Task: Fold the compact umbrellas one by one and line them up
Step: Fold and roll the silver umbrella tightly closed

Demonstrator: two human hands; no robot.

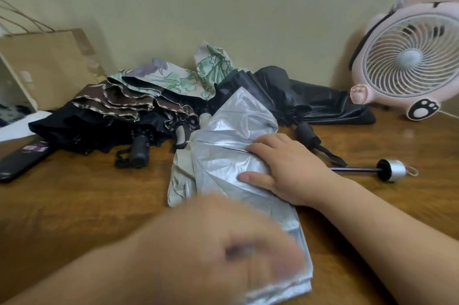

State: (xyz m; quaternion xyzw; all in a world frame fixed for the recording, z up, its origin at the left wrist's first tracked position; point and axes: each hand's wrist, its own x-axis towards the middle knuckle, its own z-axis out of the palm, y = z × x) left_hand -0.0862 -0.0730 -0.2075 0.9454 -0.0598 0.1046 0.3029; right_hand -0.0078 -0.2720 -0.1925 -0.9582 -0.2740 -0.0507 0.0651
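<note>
A silver compact umbrella (231, 136) lies loose across the wooden table (87, 200), its shaft and silver handle (393, 170) sticking out to the right. My right hand (285, 168) grips the bunched canopy near its middle, thumb on top of the fabric. My left hand (223, 250) is close to the camera and badly blurred over the canopy's near end; its fingers cannot be made out. Behind lie several unfolded umbrellas: a black one (82, 128), a brown-trimmed one (116, 101), a floral green one (173, 78) and a dark grey one (310, 98).
A brown paper bag (47, 66) stands at the back left. A pink animal-shaped fan (412, 61) stands at the back right. A dark flat object (22, 160) lies at the left edge. A beige wall runs behind the table.
</note>
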